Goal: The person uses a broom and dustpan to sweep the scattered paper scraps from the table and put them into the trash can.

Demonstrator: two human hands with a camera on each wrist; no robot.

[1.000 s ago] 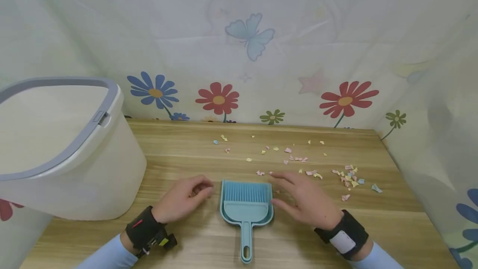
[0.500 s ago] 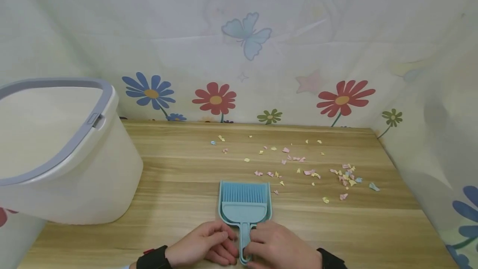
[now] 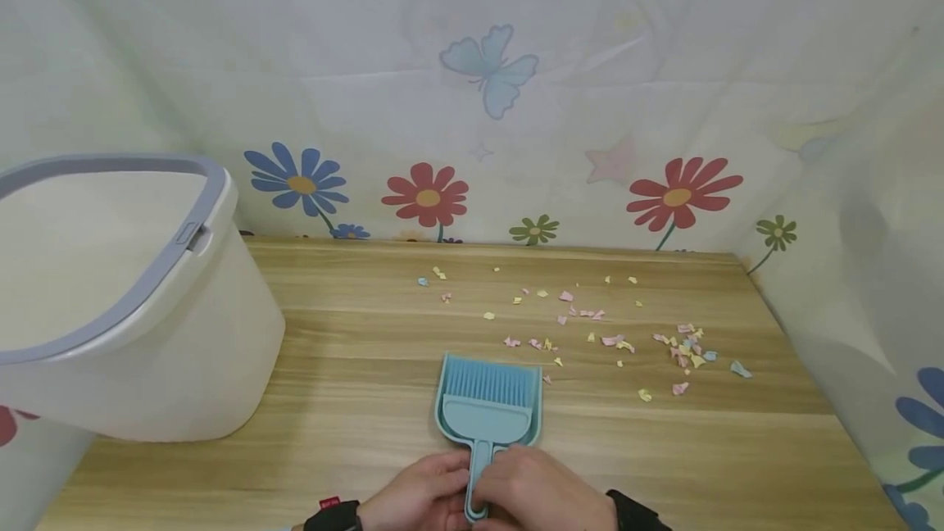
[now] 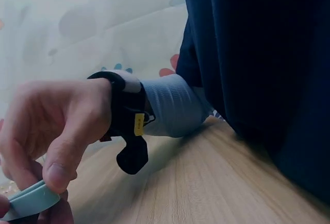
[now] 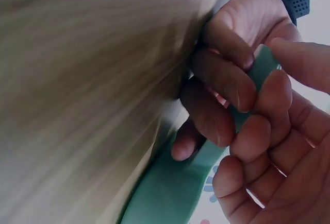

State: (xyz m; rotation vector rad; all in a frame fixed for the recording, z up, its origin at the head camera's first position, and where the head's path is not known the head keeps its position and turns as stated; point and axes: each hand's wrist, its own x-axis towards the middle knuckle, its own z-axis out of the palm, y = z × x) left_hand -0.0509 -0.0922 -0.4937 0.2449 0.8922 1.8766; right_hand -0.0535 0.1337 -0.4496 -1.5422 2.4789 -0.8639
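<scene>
A light blue hand brush [image 3: 487, 418] lies nested in a matching dustpan [image 3: 438, 412], bristles pointing away from me, at the table's near middle. My left hand [image 3: 419, 494] holds the dustpan's handle from the left, its fingers curled beneath it in the right wrist view. From the right, my right hand [image 3: 542, 488] pinches the brush's handle, thumb on top in the left wrist view. Small pink, yellow and blue paper scraps [image 3: 686, 351] lie scattered beyond and to the right. Its fingers partly cover the stacked handles [image 4: 35, 203].
A large white bin [image 3: 199, 351] with a grey rim and open top stands at the left. A flower-printed curtain [image 3: 354, 105] hangs behind and beside the wooden table [image 3: 354, 383].
Both hands have come in from either side of the dustpan to its handle and taken hold. The nested set has tilted slightly and shifted a little. Bin and scraps stay put.
</scene>
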